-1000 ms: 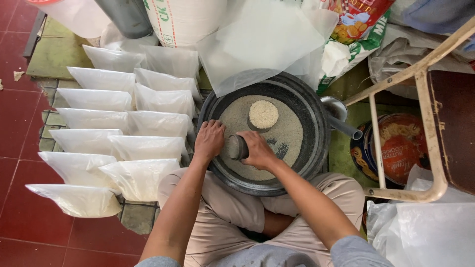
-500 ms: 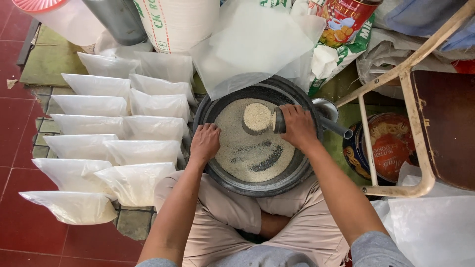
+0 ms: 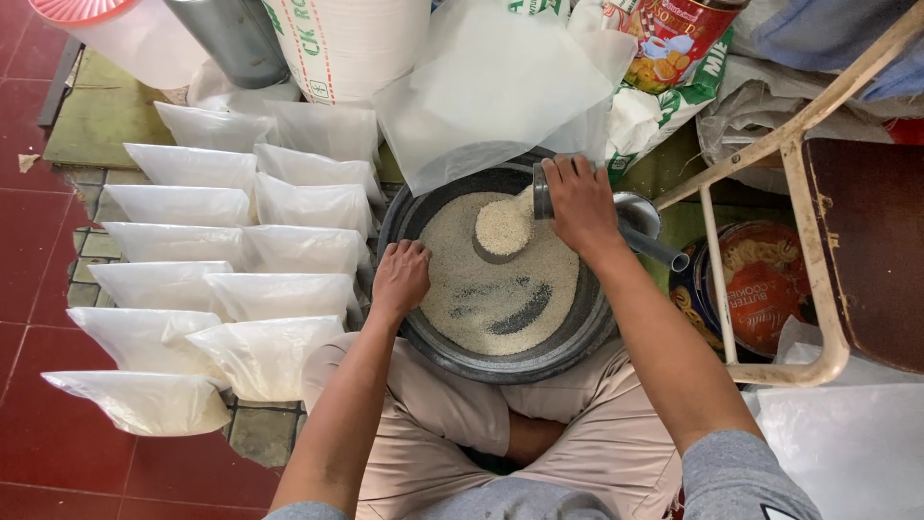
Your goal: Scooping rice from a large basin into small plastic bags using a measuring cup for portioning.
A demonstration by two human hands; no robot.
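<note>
Sat cross-legged on red floor tiles, face out of view, legs partly hidden under the wide dark round metal basin of pale grain. Cut off at the far edge: a white printed sack, a grey cylinder. Filled clear plastic bags in rows at left; a wooden chair frame at right. Left hand curled, fingers pressed together, on the basin's near-left rim. Right hand wrapped round a small metal scoop cup, mostly hidden, tilted over a grain mound at the basin's far side; half a second before, held nearer the centre.
</note>
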